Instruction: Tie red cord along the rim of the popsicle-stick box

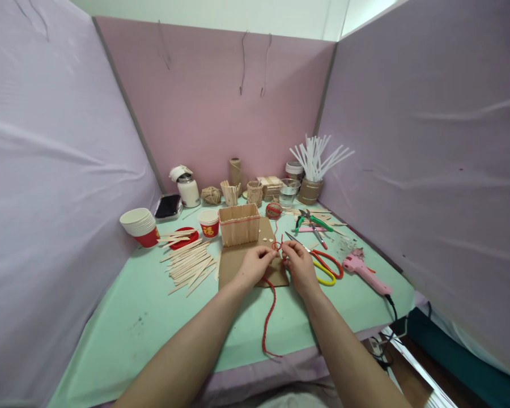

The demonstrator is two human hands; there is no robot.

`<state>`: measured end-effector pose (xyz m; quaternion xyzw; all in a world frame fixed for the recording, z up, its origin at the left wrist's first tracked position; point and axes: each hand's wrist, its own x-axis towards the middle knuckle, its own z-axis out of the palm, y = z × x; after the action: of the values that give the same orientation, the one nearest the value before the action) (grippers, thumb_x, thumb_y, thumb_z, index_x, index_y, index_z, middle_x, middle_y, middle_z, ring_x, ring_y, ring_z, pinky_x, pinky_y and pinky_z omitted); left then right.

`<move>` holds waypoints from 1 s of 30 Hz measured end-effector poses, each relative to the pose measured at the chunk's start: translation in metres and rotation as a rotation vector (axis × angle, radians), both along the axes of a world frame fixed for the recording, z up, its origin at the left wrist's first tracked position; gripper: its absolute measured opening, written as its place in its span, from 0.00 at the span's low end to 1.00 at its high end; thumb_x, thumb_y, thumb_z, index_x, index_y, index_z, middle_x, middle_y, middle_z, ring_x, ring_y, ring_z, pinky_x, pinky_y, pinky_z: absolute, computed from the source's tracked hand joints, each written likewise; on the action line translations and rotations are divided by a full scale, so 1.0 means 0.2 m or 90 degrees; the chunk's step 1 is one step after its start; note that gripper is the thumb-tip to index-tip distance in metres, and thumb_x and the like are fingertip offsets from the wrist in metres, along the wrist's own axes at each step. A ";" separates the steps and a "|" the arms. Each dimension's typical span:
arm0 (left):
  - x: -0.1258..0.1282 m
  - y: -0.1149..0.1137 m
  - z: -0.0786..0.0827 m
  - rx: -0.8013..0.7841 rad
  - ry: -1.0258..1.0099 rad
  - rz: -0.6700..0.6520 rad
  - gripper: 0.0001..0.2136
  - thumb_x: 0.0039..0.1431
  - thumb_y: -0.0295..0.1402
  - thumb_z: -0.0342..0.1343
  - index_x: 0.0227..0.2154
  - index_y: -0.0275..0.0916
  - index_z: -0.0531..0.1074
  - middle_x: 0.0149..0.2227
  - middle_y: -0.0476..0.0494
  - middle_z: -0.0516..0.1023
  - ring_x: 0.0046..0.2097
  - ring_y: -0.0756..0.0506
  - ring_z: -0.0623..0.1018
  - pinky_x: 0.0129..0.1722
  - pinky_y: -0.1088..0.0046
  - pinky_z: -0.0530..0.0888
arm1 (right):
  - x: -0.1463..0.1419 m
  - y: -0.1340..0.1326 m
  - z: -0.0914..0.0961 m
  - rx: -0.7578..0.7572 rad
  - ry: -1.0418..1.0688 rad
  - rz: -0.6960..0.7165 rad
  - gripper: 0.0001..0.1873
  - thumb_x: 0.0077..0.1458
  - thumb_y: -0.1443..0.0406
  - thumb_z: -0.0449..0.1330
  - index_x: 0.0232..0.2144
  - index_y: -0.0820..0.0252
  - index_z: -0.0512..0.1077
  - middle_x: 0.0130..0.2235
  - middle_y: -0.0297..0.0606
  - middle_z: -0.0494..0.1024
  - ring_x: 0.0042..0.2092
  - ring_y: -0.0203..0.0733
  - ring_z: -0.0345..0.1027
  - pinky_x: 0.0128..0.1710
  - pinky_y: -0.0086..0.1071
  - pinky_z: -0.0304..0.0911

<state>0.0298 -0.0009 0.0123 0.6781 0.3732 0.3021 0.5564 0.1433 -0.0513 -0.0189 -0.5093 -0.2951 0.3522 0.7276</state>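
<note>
My left hand [257, 265] pinches a red yarn cord [270, 306] over a brown cardboard sheet [233, 266]. Close by on the right, my right hand [298, 265] has its fingers closed on the same cord, where a small loop shows between the hands. The cord's tail hangs down toward the table's front edge. A thin strand runs back to a ball of red and brown yarn [273, 211]. Behind my left hand stands a box of wooden sticks [240, 225] with a red line near its rim. Scissors [329, 266] with red and yellow handles lie beside my right hand.
Loose wooden sticks [191, 263] and stacked paper cups [140, 225] lie left. On the right are green-handled pliers [308, 220] and a pink glue gun [368, 274] with its cable over the edge. White glue sticks [317, 158] and a glass of water [289, 194] stand behind.
</note>
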 end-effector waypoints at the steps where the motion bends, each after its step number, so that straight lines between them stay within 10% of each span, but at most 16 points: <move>1: 0.00 0.00 0.00 -0.002 0.000 -0.002 0.11 0.49 0.37 0.54 0.26 0.33 0.73 0.24 0.47 0.73 0.27 0.51 0.67 0.28 0.76 0.63 | 0.00 0.00 0.00 -0.002 -0.009 0.005 0.14 0.43 0.56 0.63 0.28 0.59 0.70 0.24 0.29 0.68 0.24 0.31 0.58 0.23 0.26 0.53; 12: 0.01 0.01 -0.02 0.040 0.026 -0.021 0.10 0.50 0.36 0.52 0.25 0.33 0.73 0.23 0.49 0.71 0.26 0.52 0.67 0.28 0.76 0.63 | -0.01 -0.01 0.01 0.013 -0.089 0.008 0.14 0.45 0.54 0.61 0.26 0.60 0.68 0.24 0.30 0.69 0.24 0.31 0.56 0.24 0.27 0.52; 23: 0.02 0.01 -0.06 0.300 0.045 0.010 0.08 0.53 0.30 0.50 0.27 0.35 0.74 0.29 0.45 0.75 0.32 0.49 0.71 0.34 0.74 0.65 | -0.02 -0.02 0.02 -0.019 -0.152 -0.029 0.16 0.43 0.54 0.61 0.22 0.60 0.67 0.21 0.29 0.66 0.23 0.32 0.55 0.23 0.27 0.52; 30: 0.01 0.00 -0.03 0.254 0.043 0.035 0.09 0.54 0.33 0.51 0.27 0.35 0.74 0.27 0.47 0.76 0.30 0.49 0.71 0.32 0.75 0.66 | -0.01 0.00 -0.01 -0.002 -0.155 -0.027 0.16 0.44 0.54 0.58 0.30 0.60 0.73 0.26 0.35 0.73 0.29 0.37 0.63 0.28 0.30 0.58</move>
<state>0.0320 -0.0009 0.0056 0.7743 0.3428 0.3622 0.3896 0.1407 -0.0516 -0.0204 -0.5555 -0.3701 0.2729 0.6929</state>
